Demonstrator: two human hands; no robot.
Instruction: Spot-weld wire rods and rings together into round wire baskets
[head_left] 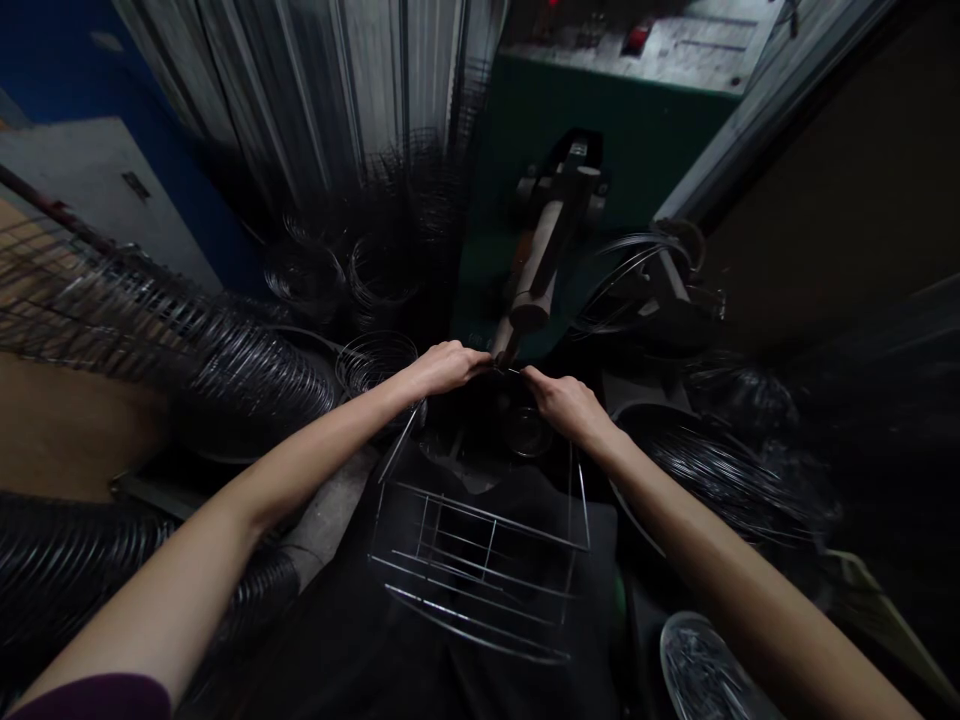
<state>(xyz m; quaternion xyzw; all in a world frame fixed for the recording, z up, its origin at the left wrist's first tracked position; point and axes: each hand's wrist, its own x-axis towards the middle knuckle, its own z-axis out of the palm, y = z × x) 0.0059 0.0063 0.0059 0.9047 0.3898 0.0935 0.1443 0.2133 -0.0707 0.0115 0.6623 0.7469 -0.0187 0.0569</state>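
Observation:
A shiny wire rack [480,522] with crossbars lies tilted over my lap, its side wires running up to my hands. My left hand [448,368] is closed, fingers pinched at the rack's far end, just left of a machine's metal tip. On the other side of that tip, my right hand [564,403] pinches the same end. A short piece of thin wire shows between the fingertips. The tip belongs to a thick cylindrical electrode arm [534,275] on a green machine [637,130]. Shadow hides exactly how the wire meets the tip.
Stacked wire rings [247,345] hang on a rod at left. Wire coils [375,362] stand behind my left hand. At right are a basin of dark wires [697,465], a bowl of small metal pieces [701,665] and wire loops [626,280] by the machine.

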